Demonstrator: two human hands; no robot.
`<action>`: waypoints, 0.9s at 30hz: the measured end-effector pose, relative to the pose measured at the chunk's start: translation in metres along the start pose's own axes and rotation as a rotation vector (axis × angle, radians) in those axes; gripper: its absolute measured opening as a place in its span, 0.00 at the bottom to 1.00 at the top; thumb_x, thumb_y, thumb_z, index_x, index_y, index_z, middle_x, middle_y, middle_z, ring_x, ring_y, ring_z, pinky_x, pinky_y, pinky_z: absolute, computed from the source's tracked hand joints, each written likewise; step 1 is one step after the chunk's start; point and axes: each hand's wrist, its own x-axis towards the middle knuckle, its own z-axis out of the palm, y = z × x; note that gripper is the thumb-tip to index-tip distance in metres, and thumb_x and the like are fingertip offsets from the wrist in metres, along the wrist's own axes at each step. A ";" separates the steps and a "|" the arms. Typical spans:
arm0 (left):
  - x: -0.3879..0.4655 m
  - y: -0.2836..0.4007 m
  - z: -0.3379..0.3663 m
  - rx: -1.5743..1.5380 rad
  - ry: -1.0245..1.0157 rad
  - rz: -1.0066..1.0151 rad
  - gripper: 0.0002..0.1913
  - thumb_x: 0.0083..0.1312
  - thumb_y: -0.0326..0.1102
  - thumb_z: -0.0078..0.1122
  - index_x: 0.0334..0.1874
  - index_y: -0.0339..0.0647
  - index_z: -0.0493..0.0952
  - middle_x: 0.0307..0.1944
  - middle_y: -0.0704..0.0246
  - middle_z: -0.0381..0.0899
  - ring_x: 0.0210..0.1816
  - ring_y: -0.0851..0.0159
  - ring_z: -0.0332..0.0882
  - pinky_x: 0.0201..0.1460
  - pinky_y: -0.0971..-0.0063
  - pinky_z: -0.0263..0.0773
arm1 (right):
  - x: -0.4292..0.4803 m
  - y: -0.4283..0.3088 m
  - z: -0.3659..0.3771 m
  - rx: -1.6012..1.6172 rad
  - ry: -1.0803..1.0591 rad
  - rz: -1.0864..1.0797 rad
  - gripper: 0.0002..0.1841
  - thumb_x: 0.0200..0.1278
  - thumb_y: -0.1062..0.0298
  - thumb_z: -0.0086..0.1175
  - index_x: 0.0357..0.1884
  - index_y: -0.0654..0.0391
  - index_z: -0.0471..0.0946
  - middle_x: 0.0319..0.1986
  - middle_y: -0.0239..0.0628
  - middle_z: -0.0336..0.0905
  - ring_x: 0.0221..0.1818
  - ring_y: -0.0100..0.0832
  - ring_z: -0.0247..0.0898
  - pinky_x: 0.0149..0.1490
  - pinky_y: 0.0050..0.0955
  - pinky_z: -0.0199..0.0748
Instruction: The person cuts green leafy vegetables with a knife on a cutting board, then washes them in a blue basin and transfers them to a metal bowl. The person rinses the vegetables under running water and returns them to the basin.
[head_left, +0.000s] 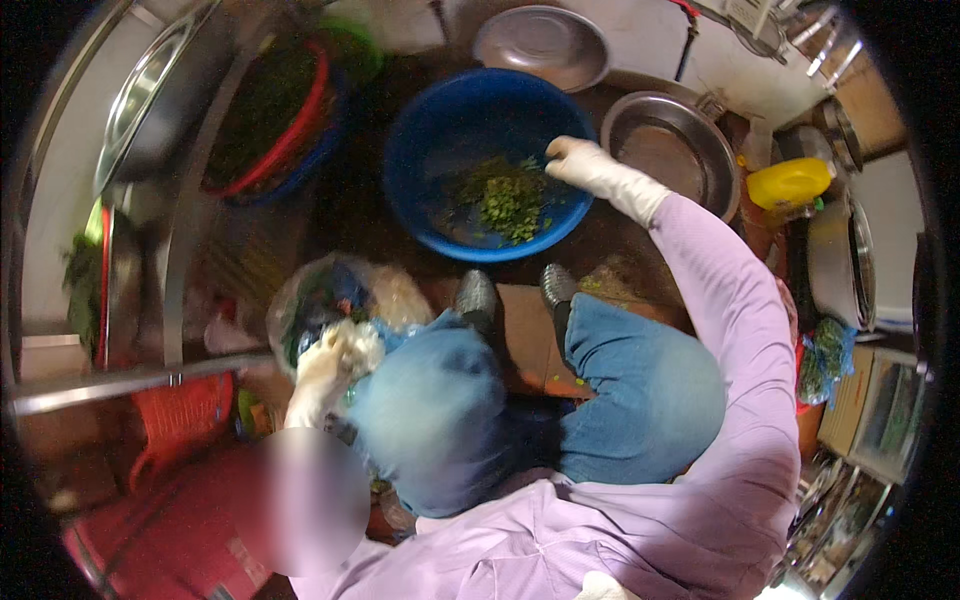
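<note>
My right hand (571, 160), in a pale glove, is at the right rim of a large blue plastic basin (420, 172). Its fingers are curled, and I cannot tell whether anything is between them. Chopped green leaves (510, 202) lie in a heap on the basin's bottom. My left hand (324, 361), gloved too, is blurred beside my left knee, at the edge of a clear plastic bag (281, 315) with dark and green contents. Whitish crumpled material (360, 346), perhaps plastic, touches its fingers; whether they grip it is unclear.
Two metal basins, one behind (544, 45) and one to the right (667, 150), flank the blue basin. A yellow plastic jug (789, 184) lies at the right. Far left is a red-rimmed container (319, 97) of greens. A red plastic basket (184, 409) and a metal rail (135, 386) are at the left.
</note>
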 end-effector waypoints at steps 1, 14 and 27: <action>0.002 0.029 -0.036 -0.017 -0.051 -0.095 0.20 0.60 0.37 0.64 0.56 0.43 0.77 0.46 0.59 0.82 0.43 0.49 0.82 0.44 0.54 0.76 | -0.003 0.008 0.007 -0.173 -0.039 -0.027 0.26 0.56 0.60 0.60 0.58 0.56 0.79 0.53 0.50 0.82 0.58 0.47 0.78 0.63 0.39 0.74; 0.374 0.142 -0.041 0.014 -0.127 0.523 0.21 0.60 0.35 0.64 0.57 0.42 0.79 0.56 0.58 0.79 0.56 0.50 0.78 0.61 0.57 0.74 | 0.105 0.077 0.169 -0.761 -0.524 -0.534 0.30 0.62 0.56 0.62 0.69 0.31 0.73 0.80 0.37 0.44 0.80 0.53 0.43 0.72 0.72 0.52; 0.473 0.108 0.104 0.062 -0.179 -0.168 0.38 0.55 0.56 0.73 0.69 0.59 0.70 0.71 0.63 0.64 0.69 0.44 0.62 0.68 0.35 0.60 | 0.220 0.080 0.143 -0.536 -0.402 -0.142 0.34 0.56 0.59 0.63 0.70 0.36 0.72 0.76 0.39 0.56 0.77 0.53 0.51 0.69 0.64 0.59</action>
